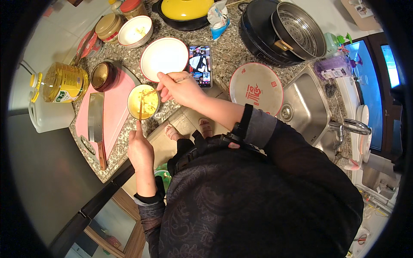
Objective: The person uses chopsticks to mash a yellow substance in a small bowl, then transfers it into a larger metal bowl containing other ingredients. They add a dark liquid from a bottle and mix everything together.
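Note:
A small bowl (129,109) of yellow, mashed-looking food (149,104) stands by the counter's front edge. My left hand (141,151) grips a brown chopstick (140,111) that reaches into this food. From the other side, my right hand (182,88) holds a slender utensil (184,78). Its far end dips into the same bowl, and my fingers hide its middle, so its kind is unclear. Just beyond my right hand sits a larger white bowl or plate (164,58) with a red rim. Beside that lies a phone (200,66) with its screen lit.
On the left, a cleaver (96,117) and a dark round pot (103,76) rest on a pink cutting board (116,100), near an oil bottle (64,82). A decorated plate (256,85) lies beside the steel sink (305,93). Behind are a yellow-lidded pot (184,9) and a steamer pan (300,30).

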Available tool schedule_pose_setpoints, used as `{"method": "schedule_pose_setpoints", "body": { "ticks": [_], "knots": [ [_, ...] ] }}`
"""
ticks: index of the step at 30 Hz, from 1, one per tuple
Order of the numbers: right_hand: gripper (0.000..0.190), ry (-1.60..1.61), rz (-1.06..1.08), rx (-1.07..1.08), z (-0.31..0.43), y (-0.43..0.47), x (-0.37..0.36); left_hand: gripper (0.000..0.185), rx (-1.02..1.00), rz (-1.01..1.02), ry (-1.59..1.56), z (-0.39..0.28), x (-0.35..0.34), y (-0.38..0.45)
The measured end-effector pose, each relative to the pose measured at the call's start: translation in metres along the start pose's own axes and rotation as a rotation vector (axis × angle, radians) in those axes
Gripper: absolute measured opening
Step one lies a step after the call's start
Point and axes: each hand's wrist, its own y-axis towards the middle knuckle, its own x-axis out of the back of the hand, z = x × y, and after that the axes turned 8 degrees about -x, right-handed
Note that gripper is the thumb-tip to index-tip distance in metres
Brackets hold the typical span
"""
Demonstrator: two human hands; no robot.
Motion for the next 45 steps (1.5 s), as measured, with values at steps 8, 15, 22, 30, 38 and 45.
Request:
{"method": "schedule_pose_setpoints", "body": {
  "ticks": [8,15,22,30,38,45],
  "knots": [
    [0.018,-0.180,0.103,0.149,-0.006,-0.012,0.012,0.047,-0.019,0.025,-0.034,0.003,0.015,-0.010],
    [0.018,-0.216,0.152,0.292,-0.024,-0.012,0.005,0.046,-0.048,0.042,-0.034,0.006,0.016,-0.005],
    [0.018,-0.387,0.246,0.368,-0.030,-0.032,0.034,0.045,0.017,0.122,-0.220,0.009,0.019,0.000],
    [0.015,-0.503,0.083,0.343,-0.029,-0.017,0.031,0.040,0.164,0.175,-0.631,0.018,0.021,-0.006],
    [0.014,-0.531,0.177,0.561,-0.026,-0.030,0.032,0.042,0.475,0.309,-1.200,0.035,0.025,0.002],
    [0.014,-0.582,0.127,0.513,-0.031,-0.017,0.034,0.041,0.537,0.297,-1.465,0.037,0.028,0.001]
  ]
}}
